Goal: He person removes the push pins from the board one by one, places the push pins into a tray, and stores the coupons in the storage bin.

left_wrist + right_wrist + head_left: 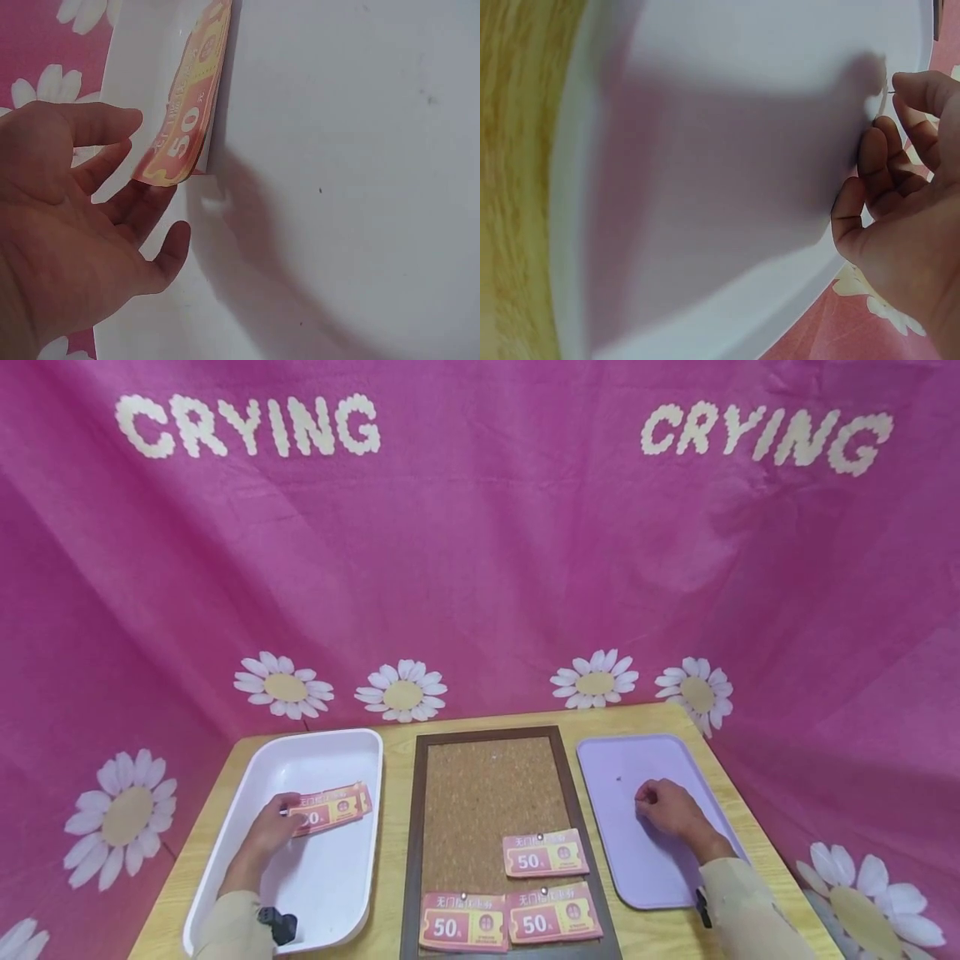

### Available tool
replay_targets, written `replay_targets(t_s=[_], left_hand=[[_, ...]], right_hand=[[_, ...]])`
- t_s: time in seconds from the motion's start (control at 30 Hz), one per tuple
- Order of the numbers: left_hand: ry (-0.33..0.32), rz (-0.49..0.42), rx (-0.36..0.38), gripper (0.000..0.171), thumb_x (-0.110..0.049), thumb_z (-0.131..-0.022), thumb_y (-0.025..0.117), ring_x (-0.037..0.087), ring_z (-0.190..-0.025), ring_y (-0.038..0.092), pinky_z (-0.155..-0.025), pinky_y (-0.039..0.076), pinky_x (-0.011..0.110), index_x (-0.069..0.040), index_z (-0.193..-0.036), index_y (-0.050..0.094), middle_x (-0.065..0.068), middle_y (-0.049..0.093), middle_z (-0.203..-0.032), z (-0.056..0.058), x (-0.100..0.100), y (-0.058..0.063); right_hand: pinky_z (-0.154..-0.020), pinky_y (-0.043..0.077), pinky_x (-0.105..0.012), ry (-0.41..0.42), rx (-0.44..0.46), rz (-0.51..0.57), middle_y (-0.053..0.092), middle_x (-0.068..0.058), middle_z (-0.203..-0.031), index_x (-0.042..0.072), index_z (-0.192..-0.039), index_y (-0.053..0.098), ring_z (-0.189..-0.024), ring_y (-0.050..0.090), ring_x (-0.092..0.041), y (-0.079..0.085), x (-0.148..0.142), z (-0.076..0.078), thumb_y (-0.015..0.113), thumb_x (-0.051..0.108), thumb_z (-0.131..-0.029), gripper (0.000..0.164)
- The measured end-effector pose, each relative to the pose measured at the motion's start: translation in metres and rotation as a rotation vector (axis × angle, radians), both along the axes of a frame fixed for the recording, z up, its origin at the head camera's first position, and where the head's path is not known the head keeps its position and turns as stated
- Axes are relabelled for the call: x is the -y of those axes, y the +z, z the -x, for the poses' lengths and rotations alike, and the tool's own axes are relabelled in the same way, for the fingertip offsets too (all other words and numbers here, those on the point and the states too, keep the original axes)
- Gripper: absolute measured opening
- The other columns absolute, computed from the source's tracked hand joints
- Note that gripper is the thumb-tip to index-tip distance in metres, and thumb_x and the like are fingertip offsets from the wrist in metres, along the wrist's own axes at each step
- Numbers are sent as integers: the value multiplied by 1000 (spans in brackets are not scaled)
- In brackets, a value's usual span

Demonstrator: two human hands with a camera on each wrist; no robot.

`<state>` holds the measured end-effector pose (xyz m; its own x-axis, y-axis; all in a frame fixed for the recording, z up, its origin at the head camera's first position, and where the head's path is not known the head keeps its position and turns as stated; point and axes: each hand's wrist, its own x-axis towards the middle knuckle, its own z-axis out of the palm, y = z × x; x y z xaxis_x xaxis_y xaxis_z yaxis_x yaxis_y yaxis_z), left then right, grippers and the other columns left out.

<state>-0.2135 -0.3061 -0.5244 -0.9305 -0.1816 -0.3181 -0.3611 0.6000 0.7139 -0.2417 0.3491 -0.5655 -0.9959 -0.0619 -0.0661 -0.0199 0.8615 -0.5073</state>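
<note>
Over the white tray [352, 902], my left hand [272, 828] holds the left end of a small stack of pink and yellow coupons [337, 806]. Its thumb overlaps the printed face, and the coupons [187, 120] bend slightly in the left wrist view. My right hand [671, 810] is above the purple tray [622, 860]. Between its thumb and a finger, a thin pin [892, 92] shows as a short dark point, pinched at the fingertips. The pin's head is hidden. Another small pin [618, 779] lies on the purple tray.
Between the trays lies a cork board [491, 802] in a dark frame. Three coupons are pinned at its lower end: an upper right coupon [546, 853], a lower left coupon [463, 922] and a lower right coupon [555, 912]. A pink curtain [480, 568] hangs behind the wooden table [600, 717].
</note>
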Motion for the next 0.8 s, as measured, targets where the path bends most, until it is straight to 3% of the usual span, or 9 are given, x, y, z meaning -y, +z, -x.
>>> replay_targets(t_s=[0.17,0.37,0.53,0.8], left_hand=[[0,-1,50,58,-22,-96,47,47,-131,34,-109,28,59,0,-145,27,31,28,-148,-1,-1,2],[-55,31,5,60,-19,-95,46,53,-136,24,-113,20,61,3,-146,25,36,23,-149,1,-3,11],[-68,29,0,62,-19,-95,46,53,-137,23,-113,20,60,4,-147,22,36,23,-149,0,-6,16],[-103,17,1,66,-21,-96,47,51,-135,30,-111,26,59,1,-150,17,35,31,-147,-5,-7,20]], right_hand=[[-72,42,-35,-4,6,-4,59,-4,-81,8,-88,65,-77,52,-19,1,1,-1,65,15,-84,9],[-76,43,-40,-15,34,-4,61,-8,-87,7,-93,65,-81,54,-22,2,0,-2,64,16,-84,13],[-78,44,-40,-15,59,-9,61,-8,-90,8,-96,65,-83,54,-23,1,0,-3,65,18,-84,16],[-82,46,-47,-4,17,6,62,-12,-96,6,-108,64,-88,57,-25,3,2,-7,67,18,-84,27]])
